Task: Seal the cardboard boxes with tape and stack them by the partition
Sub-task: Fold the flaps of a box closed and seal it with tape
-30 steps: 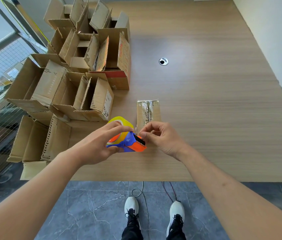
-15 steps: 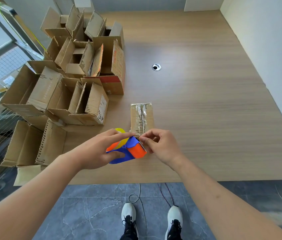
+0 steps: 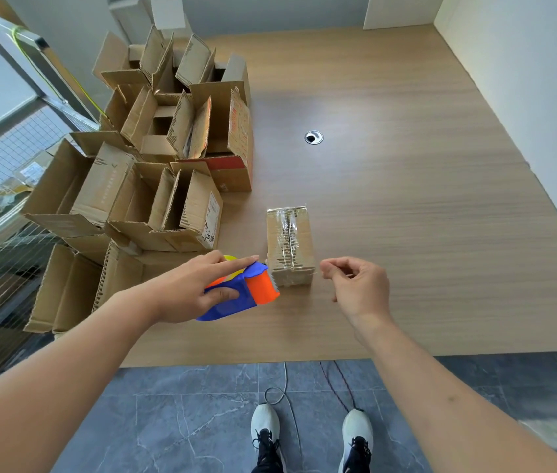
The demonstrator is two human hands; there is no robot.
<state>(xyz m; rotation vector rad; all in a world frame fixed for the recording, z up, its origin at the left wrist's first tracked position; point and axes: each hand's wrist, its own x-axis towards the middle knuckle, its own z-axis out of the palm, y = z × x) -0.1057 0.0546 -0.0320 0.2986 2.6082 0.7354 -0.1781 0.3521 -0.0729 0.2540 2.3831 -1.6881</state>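
Observation:
A small cardboard box [image 3: 290, 240], its flaps closed and clear tape along its top seam, sits on the wooden table [image 3: 406, 216] near the front edge. My left hand [image 3: 198, 288] grips a blue and orange tape dispenser [image 3: 246, 291] with a yellow roll, just left of the box's near end. My right hand [image 3: 359, 285] hovers to the right of the box, thumb and forefinger pinched on the end of a clear tape strip stretched from the dispenser across the box's near face.
Several open cardboard boxes [image 3: 167, 172] with raised flaps crowd the table's left side. A round cable hole [image 3: 313, 137] lies mid-table. A white partition [image 3: 526, 97] runs along the right. A glass and mesh railing [image 3: 4, 158] is at left. My shoes and cables show on the grey floor.
My hands have drawn apart: the right one moved right of the box, pulling clear tape out of the dispenser. My left forefinger now lies straight along the dispenser's top.

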